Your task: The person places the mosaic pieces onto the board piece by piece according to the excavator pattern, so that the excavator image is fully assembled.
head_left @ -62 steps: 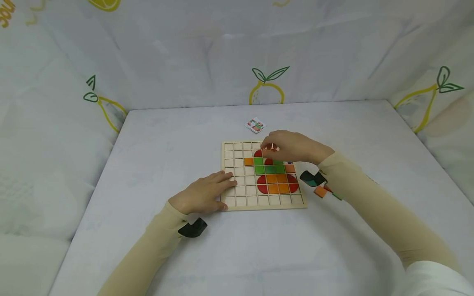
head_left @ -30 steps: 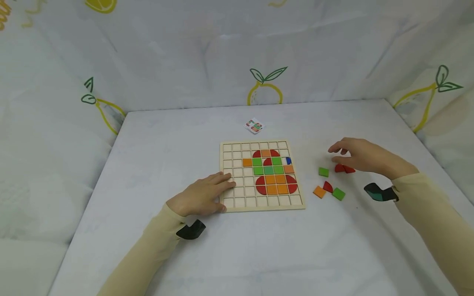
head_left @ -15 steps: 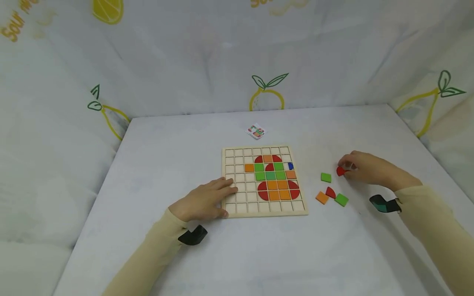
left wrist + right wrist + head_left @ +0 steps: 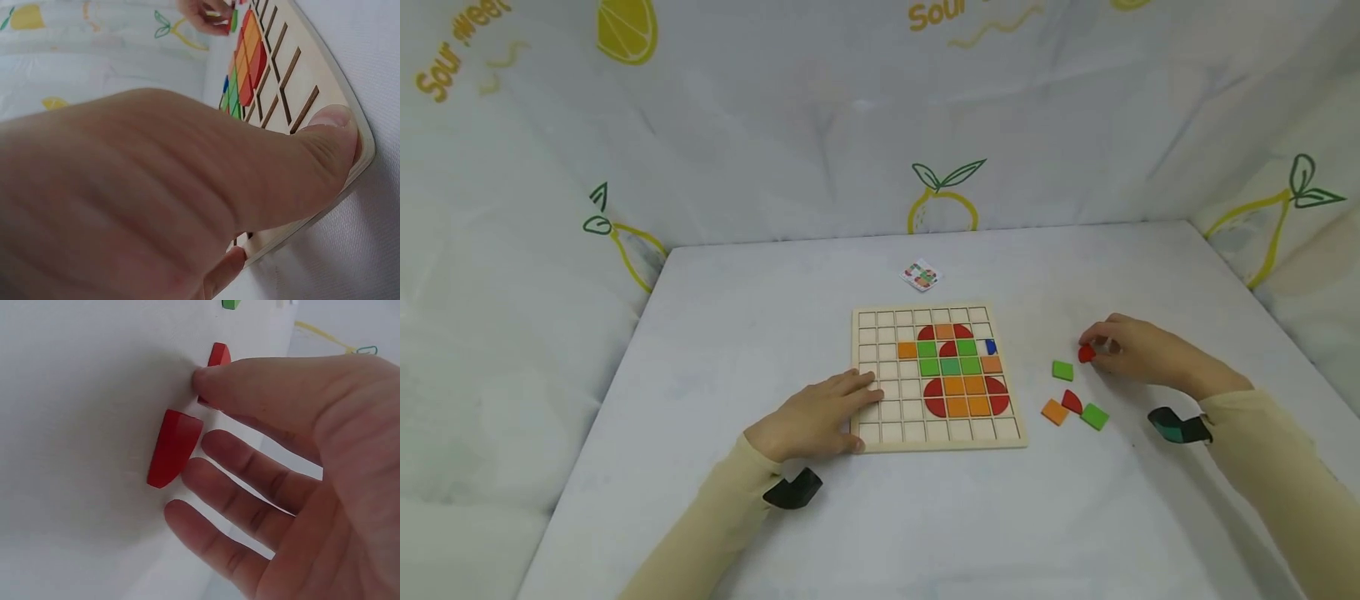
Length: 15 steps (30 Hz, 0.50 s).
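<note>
A pale wooden grid board (image 4: 877, 434) lies on the table with red, green, orange and blue tiles in some of its squares. My left hand (image 4: 811, 418) rests on its left edge, fingers extended, and the thumb presses the near corner in the left wrist view. Right of the board, my right hand (image 4: 1146, 357) pinches a red quarter-round tile (image 4: 1086, 353) between thumb and fingertips. In the right wrist view a second red tile (image 4: 175, 450) lies under the other fingers, which are loosely bent; the hand mostly hides it in the head view.
Loose tiles lie between board and right hand: a green square (image 4: 1062, 370), an orange square (image 4: 1055, 412), a red quarter-round (image 4: 1072, 402) and another green square (image 4: 1094, 416). A small printed pattern card (image 4: 921, 275) lies behind the board. White cloth walls (image 4: 790, 150) surround the table.
My right hand has left the board, moved right to the loose tiles and taken hold of a red one. The left hand has stayed on the board's edge. The head view has tilted up slightly.
</note>
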Each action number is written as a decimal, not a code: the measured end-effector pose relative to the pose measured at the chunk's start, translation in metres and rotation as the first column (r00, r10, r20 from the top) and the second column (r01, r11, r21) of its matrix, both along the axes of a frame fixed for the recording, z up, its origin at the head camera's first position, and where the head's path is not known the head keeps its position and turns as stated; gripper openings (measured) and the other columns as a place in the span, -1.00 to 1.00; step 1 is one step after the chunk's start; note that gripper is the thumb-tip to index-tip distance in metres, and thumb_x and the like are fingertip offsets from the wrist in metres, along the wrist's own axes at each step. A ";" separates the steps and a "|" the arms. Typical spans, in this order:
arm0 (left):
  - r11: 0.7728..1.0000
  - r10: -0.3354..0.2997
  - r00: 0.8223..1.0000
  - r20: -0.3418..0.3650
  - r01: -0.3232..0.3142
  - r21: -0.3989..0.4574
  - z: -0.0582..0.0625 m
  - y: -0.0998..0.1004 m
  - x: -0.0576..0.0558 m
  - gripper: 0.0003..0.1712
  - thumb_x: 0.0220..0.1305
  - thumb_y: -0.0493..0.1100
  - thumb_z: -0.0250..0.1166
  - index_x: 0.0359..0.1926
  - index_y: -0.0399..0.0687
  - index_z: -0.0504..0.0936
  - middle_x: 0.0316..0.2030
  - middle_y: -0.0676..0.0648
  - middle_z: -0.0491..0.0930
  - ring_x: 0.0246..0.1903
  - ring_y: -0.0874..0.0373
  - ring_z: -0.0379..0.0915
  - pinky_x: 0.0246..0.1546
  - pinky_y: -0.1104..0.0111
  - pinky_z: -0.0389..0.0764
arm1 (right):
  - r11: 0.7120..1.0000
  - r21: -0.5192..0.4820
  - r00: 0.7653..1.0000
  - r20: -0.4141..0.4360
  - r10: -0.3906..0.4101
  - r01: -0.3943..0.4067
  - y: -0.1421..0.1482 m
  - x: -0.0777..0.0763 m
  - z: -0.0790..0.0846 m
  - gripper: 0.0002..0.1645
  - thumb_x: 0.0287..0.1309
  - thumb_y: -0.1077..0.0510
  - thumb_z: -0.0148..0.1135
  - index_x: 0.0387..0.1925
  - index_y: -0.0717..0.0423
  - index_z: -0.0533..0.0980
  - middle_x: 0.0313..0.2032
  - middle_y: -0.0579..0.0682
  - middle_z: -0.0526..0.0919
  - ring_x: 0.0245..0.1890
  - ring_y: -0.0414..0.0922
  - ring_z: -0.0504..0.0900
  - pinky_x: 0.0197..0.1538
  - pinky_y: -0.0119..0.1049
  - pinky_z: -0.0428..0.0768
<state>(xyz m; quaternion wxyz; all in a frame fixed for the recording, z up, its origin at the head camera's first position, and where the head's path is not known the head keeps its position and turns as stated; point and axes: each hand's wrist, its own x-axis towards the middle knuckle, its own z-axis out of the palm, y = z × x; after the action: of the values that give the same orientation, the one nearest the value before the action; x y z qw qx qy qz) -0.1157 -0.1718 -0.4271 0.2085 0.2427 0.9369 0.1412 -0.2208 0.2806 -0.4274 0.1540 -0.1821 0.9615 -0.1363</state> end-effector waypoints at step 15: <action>1.000 -0.006 1.000 -0.028 0.007 0.025 -0.007 -0.001 0.001 -0.19 0.26 -0.03 0.42 0.49 0.08 0.34 0.57 -0.06 0.15 0.60 -0.08 -0.05 0.52 -0.06 0.22 | 0.983 -0.148 0.993 0.052 -0.102 0.109 -0.003 -0.009 -0.003 -0.56 0.29 0.09 0.31 0.07 0.30 0.54 -0.18 0.11 0.62 -0.35 -0.12 0.58 -0.35 -0.36 0.62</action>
<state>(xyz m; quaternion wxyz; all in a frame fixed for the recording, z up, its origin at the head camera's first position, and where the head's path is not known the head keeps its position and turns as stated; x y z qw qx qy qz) -0.1150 -0.1732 -0.4346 0.1925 0.2503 0.9371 0.1491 -0.2293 0.2774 -0.4300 0.1537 -0.1388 0.9532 -0.2204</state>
